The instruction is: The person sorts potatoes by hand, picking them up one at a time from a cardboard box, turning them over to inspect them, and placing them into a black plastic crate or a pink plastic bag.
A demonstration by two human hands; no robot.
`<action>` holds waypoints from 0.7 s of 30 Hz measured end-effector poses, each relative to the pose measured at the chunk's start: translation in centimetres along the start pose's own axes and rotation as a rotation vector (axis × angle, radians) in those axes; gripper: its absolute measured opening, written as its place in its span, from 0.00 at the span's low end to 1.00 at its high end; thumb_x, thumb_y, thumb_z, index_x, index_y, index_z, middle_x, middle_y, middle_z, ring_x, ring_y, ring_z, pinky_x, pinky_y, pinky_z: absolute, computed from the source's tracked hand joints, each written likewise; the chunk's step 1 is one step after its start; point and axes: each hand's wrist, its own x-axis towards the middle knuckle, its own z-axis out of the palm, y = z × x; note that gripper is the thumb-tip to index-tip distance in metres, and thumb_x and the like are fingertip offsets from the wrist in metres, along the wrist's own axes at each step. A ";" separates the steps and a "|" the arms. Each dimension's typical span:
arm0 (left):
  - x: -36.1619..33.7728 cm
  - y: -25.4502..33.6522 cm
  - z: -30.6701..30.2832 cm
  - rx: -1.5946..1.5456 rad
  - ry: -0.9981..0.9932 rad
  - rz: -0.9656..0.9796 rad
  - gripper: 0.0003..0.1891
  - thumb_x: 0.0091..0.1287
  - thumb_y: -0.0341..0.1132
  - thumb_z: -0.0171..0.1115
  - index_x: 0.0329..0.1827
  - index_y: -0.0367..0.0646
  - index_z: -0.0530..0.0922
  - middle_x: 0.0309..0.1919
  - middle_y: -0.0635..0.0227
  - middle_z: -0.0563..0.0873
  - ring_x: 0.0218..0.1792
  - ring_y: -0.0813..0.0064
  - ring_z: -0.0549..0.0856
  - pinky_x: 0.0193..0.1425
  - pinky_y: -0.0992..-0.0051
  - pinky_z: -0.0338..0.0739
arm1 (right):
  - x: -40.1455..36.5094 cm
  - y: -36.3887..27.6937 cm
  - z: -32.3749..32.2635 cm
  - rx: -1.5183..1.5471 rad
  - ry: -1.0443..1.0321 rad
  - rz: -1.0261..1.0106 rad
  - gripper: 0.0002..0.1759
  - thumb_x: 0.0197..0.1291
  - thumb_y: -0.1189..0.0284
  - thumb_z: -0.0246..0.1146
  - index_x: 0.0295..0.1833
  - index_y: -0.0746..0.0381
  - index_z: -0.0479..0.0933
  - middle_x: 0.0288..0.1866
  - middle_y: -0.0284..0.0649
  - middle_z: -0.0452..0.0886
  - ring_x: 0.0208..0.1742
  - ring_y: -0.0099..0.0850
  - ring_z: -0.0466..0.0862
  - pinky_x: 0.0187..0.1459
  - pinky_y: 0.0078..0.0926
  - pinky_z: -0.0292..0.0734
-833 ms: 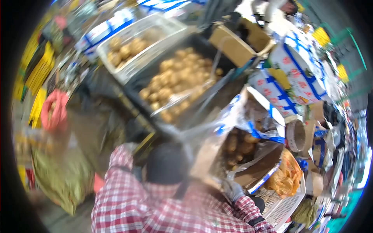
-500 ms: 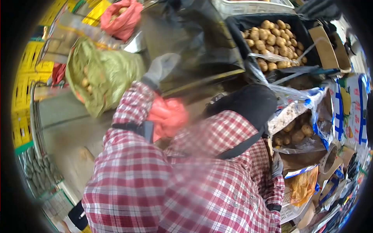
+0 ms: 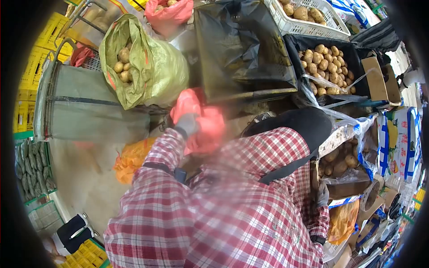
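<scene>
My left hand (image 3: 188, 123), in a grey glove, is closed on a crumpled red plastic bag (image 3: 206, 127) in front of my body. Blur hides the exact place of its fingertips. My right hand (image 3: 322, 195), also gloved, grips the near corner of a cardboard box (image 3: 342, 189) on my right. Inside that box, potatoes (image 3: 339, 166) lie in clear plastic. Just beyond my left hand stands a green woven sack (image 3: 167, 67), its mouth open on several potatoes (image 3: 124, 67). A black plastic-lined container (image 3: 243, 53) is ahead of me.
More potatoes (image 3: 328, 67) fill a black-lined crate (image 3: 292, 42); a white basket (image 3: 308, 30) of potatoes stands behind it. At left are a grey-green covered frame (image 3: 89, 105) and an orange bag (image 3: 134, 156) on the floor. A person's dark-clothed legs (image 3: 73, 234) show lower left.
My left hand has come back from over the black-lined container and now holds the red bag. My right hand stays at the box. The view has shifted, bringing the orange bag into sight.
</scene>
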 end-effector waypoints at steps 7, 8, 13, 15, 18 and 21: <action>1.4 1.8 -10.4 -0.966 -0.277 -0.336 0.16 0.60 0.31 0.67 0.48 0.31 0.81 0.37 0.57 0.89 0.39 0.66 0.89 0.37 0.63 0.82 | 0.8 3.7 -0.2 0.270 -0.036 0.064 0.26 0.76 0.57 0.51 0.64 0.67 0.75 0.57 0.36 0.81 0.56 0.27 0.78 0.59 0.24 0.72; 1.4 -0.7 -8.5 -0.833 -0.217 -0.184 0.16 0.60 0.33 0.67 0.47 0.32 0.81 0.37 0.56 0.89 0.39 0.65 0.89 0.37 0.63 0.82 | 1.4 5.7 -0.8 0.251 -0.050 0.013 0.25 0.76 0.57 0.52 0.64 0.67 0.75 0.57 0.36 0.81 0.56 0.27 0.78 0.58 0.23 0.72; -2.9 -3.8 -0.6 -0.482 0.090 -0.140 0.16 0.60 0.38 0.65 0.48 0.40 0.83 0.37 0.54 0.88 0.39 0.57 0.88 0.43 0.63 0.81 | 2.8 7.3 -0.8 0.087 -0.037 0.145 0.24 0.76 0.57 0.52 0.61 0.66 0.77 0.53 0.34 0.81 0.52 0.25 0.77 0.53 0.22 0.71; -5.1 -6.6 1.5 0.016 0.036 -0.037 0.19 0.58 0.35 0.64 0.54 0.42 0.81 0.39 0.52 0.86 0.41 0.54 0.87 0.47 0.64 0.80 | 3.8 7.6 -0.1 0.047 -0.049 0.198 0.23 0.76 0.57 0.51 0.60 0.65 0.77 0.51 0.33 0.81 0.50 0.24 0.77 0.51 0.22 0.71; -9.7 -1.1 -1.3 0.009 0.134 -0.226 0.17 0.58 0.34 0.61 0.51 0.43 0.81 0.41 0.51 0.86 0.44 0.53 0.86 0.50 0.61 0.80 | 5.5 8.1 0.6 -0.001 -0.080 0.252 0.23 0.76 0.57 0.51 0.58 0.64 0.78 0.48 0.33 0.81 0.47 0.23 0.76 0.48 0.21 0.71; -9.7 2.2 -2.8 0.036 0.466 0.007 0.10 0.61 0.35 0.59 0.43 0.44 0.83 0.41 0.52 0.87 0.43 0.57 0.87 0.49 0.60 0.80 | 6.5 8.5 0.4 -0.033 -0.103 0.271 0.22 0.76 0.56 0.51 0.56 0.64 0.79 0.46 0.32 0.81 0.44 0.22 0.75 0.46 0.20 0.71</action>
